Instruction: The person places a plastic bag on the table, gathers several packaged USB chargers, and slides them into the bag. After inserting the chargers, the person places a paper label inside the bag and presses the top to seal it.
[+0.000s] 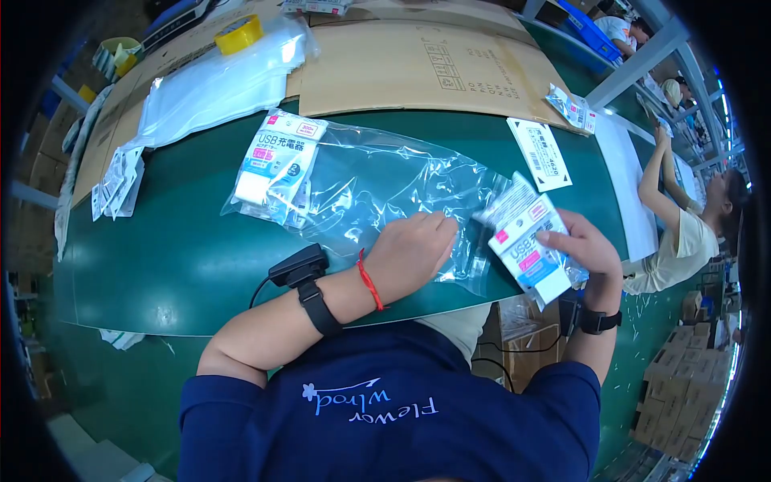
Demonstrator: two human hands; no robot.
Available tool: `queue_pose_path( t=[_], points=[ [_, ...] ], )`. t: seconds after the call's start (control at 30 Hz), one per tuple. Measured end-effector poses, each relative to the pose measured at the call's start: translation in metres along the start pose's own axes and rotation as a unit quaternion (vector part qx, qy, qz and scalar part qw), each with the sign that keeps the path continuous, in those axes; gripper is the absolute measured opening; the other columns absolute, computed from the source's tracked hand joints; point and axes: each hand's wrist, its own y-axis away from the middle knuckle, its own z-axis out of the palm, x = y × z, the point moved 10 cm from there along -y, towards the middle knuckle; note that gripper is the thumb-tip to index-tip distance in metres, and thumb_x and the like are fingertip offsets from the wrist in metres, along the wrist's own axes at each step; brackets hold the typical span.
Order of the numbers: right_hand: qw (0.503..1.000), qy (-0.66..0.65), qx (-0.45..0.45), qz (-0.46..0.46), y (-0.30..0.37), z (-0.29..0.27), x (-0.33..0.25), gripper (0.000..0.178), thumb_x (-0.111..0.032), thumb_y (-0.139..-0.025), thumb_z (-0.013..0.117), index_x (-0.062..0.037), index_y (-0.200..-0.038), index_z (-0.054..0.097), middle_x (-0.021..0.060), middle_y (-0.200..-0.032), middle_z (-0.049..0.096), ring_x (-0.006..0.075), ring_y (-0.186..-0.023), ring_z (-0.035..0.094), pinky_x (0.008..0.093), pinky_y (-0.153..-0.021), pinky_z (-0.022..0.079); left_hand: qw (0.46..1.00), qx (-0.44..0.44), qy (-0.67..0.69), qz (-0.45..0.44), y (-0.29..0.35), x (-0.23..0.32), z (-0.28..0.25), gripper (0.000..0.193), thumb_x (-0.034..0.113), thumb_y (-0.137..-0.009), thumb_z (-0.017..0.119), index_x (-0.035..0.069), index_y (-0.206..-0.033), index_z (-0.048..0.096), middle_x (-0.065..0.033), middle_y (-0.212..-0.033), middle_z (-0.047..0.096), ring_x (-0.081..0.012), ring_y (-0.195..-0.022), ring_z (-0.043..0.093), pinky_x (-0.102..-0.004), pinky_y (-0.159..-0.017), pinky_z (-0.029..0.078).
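A large clear plastic bag [385, 165] lies flat across the green table, with white, pink and blue charger packs [277, 165] stacked inside its left end. My left hand [414, 253] is closed at the bag's near edge, its fingers curled around the film; the fingertips are partly hidden. At the bag's right end, my right hand [586, 245] grips a small stack of similar charger packs [530, 241], thumb on top. The front pack shows a white block through its lower part. This stack overlaps the bag's end; I cannot tell whether any of it is inside.
A white printed label sheet [540, 153] and another pack [572, 108] lie beyond my right hand. Cardboard [418, 68] covers the far side, with clear bags [221, 88] and yellow tape [238, 34]. More packs [120, 183] sit left. A co-worker [683, 229] is at the right.
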Motion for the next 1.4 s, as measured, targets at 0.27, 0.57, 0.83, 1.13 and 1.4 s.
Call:
queue_pose_path(
  t=[0.27, 0.57, 0.83, 1.13, 1.4],
  points=[
    [0.994, 0.038, -0.101, 0.019, -0.025, 0.048, -0.004, 0.042, -0.025, -0.088, 0.065, 0.0031, -0.119, 0.057, 0.0058, -0.104, 0.065, 0.0097, -0.091, 0.058, 0.0252, -0.081, 0.048, 0.998, 0.029, -0.016, 0.062, -0.003, 0.026, -0.024, 0.018, 0.013, -0.074, 0.067, 0.007, -0.081, 0.051, -0.0058, -0.075, 0.049, -0.0206, -0.069, 0.054, -0.0329, -0.056, 0.045],
    [0.986, -0.033, -0.163, 0.01, -0.057, 0.089, -0.011, 0.036, -0.024, -0.089, 0.064, 0.0013, -0.114, 0.061, 0.0034, -0.1, 0.066, 0.0074, -0.088, 0.058, 0.0238, -0.077, 0.048, 0.996, 0.029, 0.011, 0.083, 0.003, 0.036, -0.031, 0.017, 0.012, -0.076, 0.067, 0.006, -0.09, 0.059, -0.0065, -0.079, 0.054, -0.0213, -0.069, 0.054, -0.0319, -0.058, 0.045],
    [0.981, -0.132, -0.144, 0.02, -0.071, 0.093, -0.014, 0.037, -0.026, -0.088, 0.066, 0.0001, -0.114, 0.062, 0.004, -0.098, 0.067, 0.008, -0.085, 0.06, 0.0236, -0.077, 0.049, 0.969, -0.02, -0.029, 0.243, 0.035, 0.078, -0.023, 0.024, 0.016, -0.077, 0.063, 0.009, -0.1, 0.059, -0.0061, -0.107, 0.058, -0.019, -0.096, 0.054, -0.0349, -0.085, 0.044],
    [0.989, -0.019, -0.144, -0.035, -0.094, 0.097, -0.017, 0.038, -0.027, -0.089, 0.066, 0.0001, -0.115, 0.061, 0.0044, -0.102, 0.065, 0.0095, -0.091, 0.058, 0.0243, -0.077, 0.048, 0.959, -0.009, -0.052, 0.278, 0.045, 0.084, -0.007, 0.016, 0.014, -0.076, 0.057, 0.008, -0.09, 0.064, -0.0093, -0.124, 0.055, -0.0254, -0.121, 0.047, -0.043, -0.105, 0.034],
    [0.979, -0.177, -0.1, 0.026, -0.093, 0.126, -0.032, 0.039, -0.027, -0.092, 0.062, 0.0007, -0.119, 0.057, 0.0071, -0.109, 0.063, 0.0121, -0.096, 0.057, 0.0268, -0.082, 0.048, 0.959, 0.013, -0.015, 0.283, 0.045, 0.087, -0.014, 0.017, 0.012, -0.073, 0.058, 0.005, -0.083, 0.069, -0.0129, -0.13, 0.053, -0.0307, -0.13, 0.041, -0.0511, -0.112, 0.027]
  ],
)
